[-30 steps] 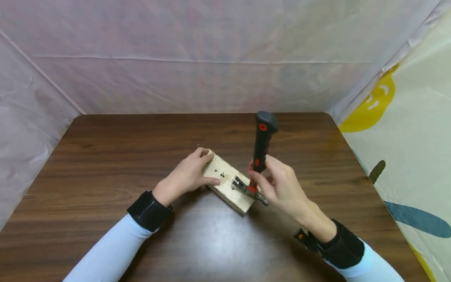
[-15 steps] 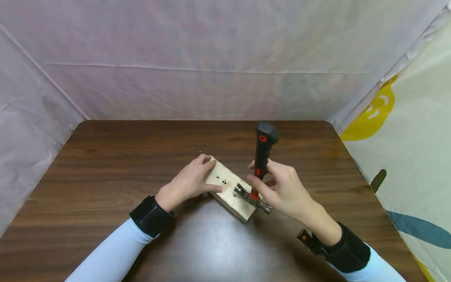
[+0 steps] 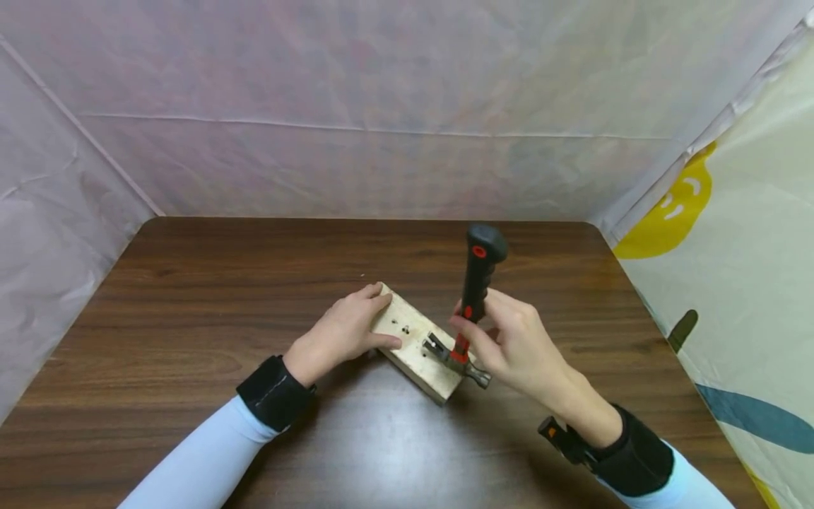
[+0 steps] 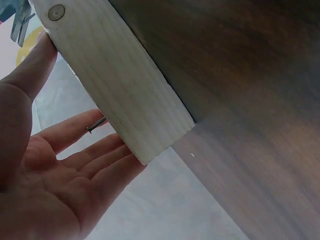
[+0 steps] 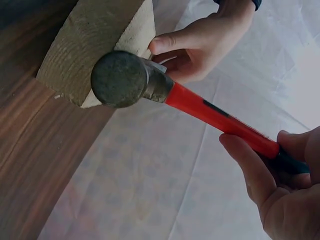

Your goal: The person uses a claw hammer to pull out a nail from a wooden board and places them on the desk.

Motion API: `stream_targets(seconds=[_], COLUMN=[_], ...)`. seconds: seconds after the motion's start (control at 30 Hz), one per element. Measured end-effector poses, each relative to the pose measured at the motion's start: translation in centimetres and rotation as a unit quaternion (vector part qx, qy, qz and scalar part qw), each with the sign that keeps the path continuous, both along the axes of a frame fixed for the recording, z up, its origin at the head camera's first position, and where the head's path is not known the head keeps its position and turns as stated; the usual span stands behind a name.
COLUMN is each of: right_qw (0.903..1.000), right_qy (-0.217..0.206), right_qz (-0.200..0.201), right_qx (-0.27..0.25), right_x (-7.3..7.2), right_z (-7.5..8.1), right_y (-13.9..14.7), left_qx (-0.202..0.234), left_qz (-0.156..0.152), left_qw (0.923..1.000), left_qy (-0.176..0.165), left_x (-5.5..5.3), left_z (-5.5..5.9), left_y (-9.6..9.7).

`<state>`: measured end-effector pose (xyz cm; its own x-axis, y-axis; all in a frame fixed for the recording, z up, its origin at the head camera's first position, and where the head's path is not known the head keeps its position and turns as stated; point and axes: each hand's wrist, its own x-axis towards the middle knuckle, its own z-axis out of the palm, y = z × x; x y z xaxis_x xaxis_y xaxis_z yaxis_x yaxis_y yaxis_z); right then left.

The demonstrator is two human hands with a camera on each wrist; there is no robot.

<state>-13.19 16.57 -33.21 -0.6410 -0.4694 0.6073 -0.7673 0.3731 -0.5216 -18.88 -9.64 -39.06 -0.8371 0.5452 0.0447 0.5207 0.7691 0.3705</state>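
Observation:
A pale wooden block [image 3: 413, 339] lies slantwise on the table, with small dark holes or nail heads in its top. My left hand [image 3: 343, 329] grips its far-left end, thumb on the top face near the edge. In the left wrist view a bent nail [image 4: 97, 125] sticks out of the block beside the fingers. With thumb and fingertips, my right hand [image 3: 511, 339] pinches the lower handle of a claw hammer [image 3: 473, 283]. The handle stands almost upright, head down over the block's near-right end. A thin nail shows by the claw [image 4: 21, 22] in the left wrist view.
The brown wood-grain table [image 3: 242, 268] extends around the block. Pale cloth [image 3: 356, 170] hangs behind its back edge, and a patterned cloth [image 3: 744, 283] hangs along the right side. A tiny light speck [image 3: 362, 275] lies behind the block.
The head view has shifted, so everything sits lower in it than a second ago. The hammer's handle has tipped slightly to the right. Both hands keep their hold.

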Motion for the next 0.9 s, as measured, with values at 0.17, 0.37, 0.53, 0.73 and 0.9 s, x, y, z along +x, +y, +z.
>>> stream_targets(seconds=[0.17,0.37,0.53,0.73,0.9], right_qw=[0.9999,0.9998,0.9995,0.9992,0.9989], right_qy=[0.007,0.005,0.011,0.0,-0.001], right_qz=[-0.008,-0.009,-0.017,-0.017,-0.026], right_qx=[-0.008,-0.019,-0.025,-0.036,-0.04], right_x=[0.15,0.27,0.3,0.35,0.5], right_z=[-0.17,-0.35,-0.47,-0.49,-0.59], right_y=[-0.11,-0.19,-0.21,-0.24,-0.3], left_qx=[0.012,0.007,0.01,0.01,0.014], left_qz=[-0.01,-0.004,-0.004,-0.004,-0.005], left_qw=[0.9997,1.0,0.9999,0.9999,0.9997], left_qy=[0.017,-0.002,-0.01,-0.012,-0.017], left_x=[-0.05,-0.13,-0.09,-0.01,0.09], left_z=[-0.12,-0.17,-0.03,0.07,0.0], left_y=[-0.05,0.01,-0.02,-0.01,-0.08])
